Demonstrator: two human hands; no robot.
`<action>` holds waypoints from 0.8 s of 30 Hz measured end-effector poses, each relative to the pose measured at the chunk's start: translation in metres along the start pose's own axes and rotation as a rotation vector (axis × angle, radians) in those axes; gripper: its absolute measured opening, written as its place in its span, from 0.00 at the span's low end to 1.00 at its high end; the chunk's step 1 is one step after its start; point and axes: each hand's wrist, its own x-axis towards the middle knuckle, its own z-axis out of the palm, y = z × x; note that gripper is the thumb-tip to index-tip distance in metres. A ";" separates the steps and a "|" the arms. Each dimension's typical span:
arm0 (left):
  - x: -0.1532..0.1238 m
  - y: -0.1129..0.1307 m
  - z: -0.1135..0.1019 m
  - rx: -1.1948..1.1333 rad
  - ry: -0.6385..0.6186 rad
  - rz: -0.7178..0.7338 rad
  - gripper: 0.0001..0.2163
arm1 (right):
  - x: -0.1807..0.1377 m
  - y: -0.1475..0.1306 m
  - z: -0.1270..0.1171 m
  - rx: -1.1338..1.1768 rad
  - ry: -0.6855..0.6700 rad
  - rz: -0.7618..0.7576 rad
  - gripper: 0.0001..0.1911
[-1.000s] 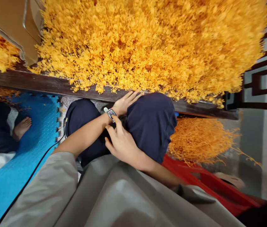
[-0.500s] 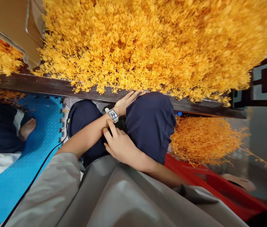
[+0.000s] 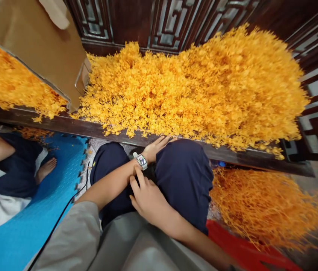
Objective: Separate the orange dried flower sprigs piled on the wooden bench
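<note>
My left hand (image 3: 155, 146) rests flat on my dark-trousered knee (image 3: 185, 177), fingers stretched out toward the dark wooden table edge (image 3: 97, 130). A smartwatch (image 3: 141, 160) with a lit screen sits on that wrist. My right hand (image 3: 147, 199) lies over my left forearm, its index finger reaching up to the watch, the other fingers loosely curled. Neither hand holds anything. A big heap of orange strands (image 3: 193, 90) covers the table right in front of me.
A cardboard box (image 3: 43, 49) stands at the table's left with more orange strands (image 3: 3, 82) beside it. Another orange pile (image 3: 263, 207) lies at right over something red (image 3: 240, 252). Another person's bare foot (image 3: 45, 169) rests on a blue foam mat (image 3: 20, 229). Carved dark wood panels (image 3: 161, 22) stand behind.
The view has tilted upward, showing the carved panels behind the heap. Both hands stay in place, right index finger still at the watch.
</note>
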 end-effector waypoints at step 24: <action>-0.003 -0.002 0.009 0.109 0.020 -0.013 0.26 | 0.003 -0.003 0.013 0.073 -0.125 0.068 0.37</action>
